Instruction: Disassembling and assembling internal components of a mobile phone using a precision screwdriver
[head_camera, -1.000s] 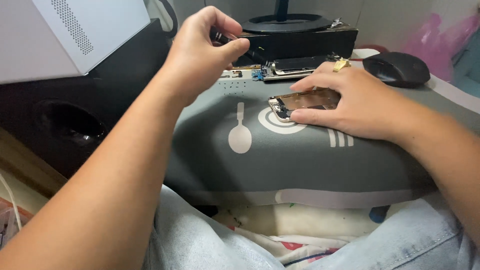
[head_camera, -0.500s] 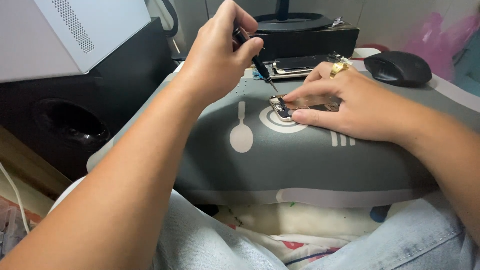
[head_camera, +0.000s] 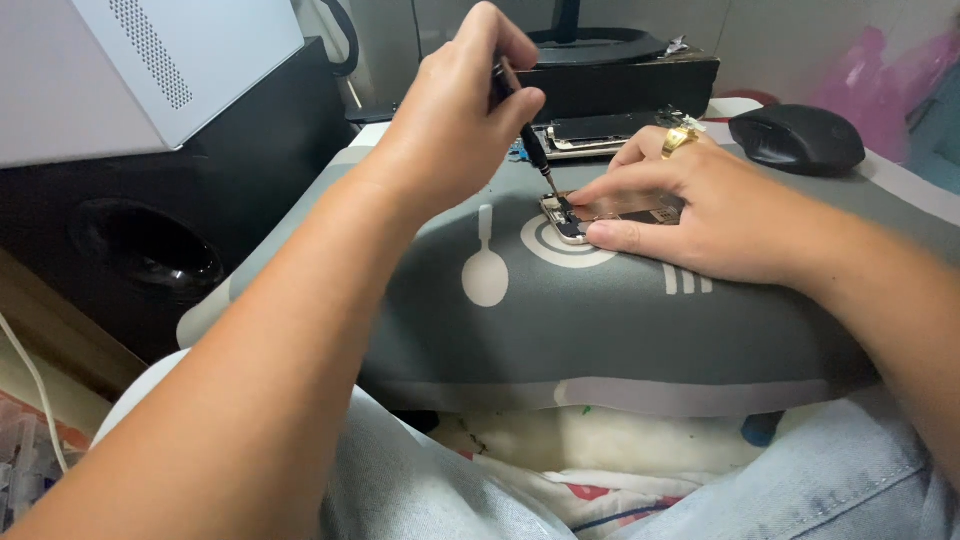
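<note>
Holding screwdriver (head_camera: 528, 150) on phone (head_camera: 600, 215), left hand (head_camera: 450, 130).

Pretty even indoor light, soft shadows under both hands on the mat (head_camera: 600, 320). Bit of glare on the mouse (head_camera: 797, 138) behind it. Near forearms look stretched and slightly blurry.

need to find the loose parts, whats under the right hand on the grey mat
The right hand presses down on an opened phone lying on the grey mat. Only the phone's near end shows; the rest is covered.
</note>
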